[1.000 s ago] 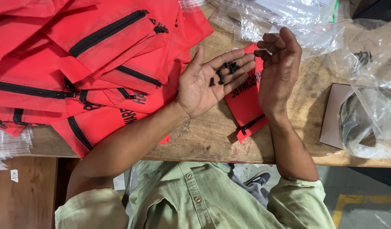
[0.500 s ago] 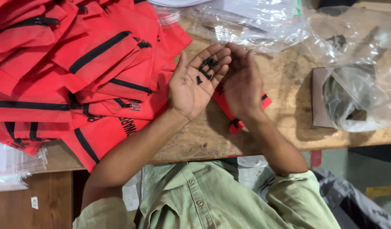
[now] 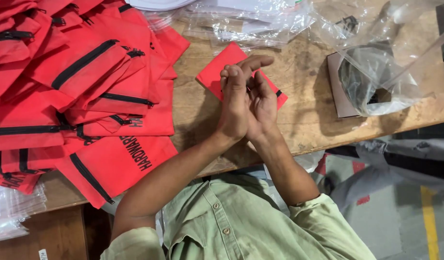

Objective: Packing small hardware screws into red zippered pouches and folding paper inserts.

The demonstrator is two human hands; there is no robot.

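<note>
At my far left a pile of red pouches (image 3: 82,96) with black zippers covers the wooden table (image 3: 303,120). Next comes my left hand (image 3: 234,103), pressed palm to palm against my right hand (image 3: 261,106); whatever sits between them is hidden, so I cannot tell whether I am gripping anything. Both hands hover just above a single red pouch (image 3: 217,72) lying flat on the table. Further right, a clear plastic bag (image 3: 376,82) lies over a brown box (image 3: 338,91).
</note>
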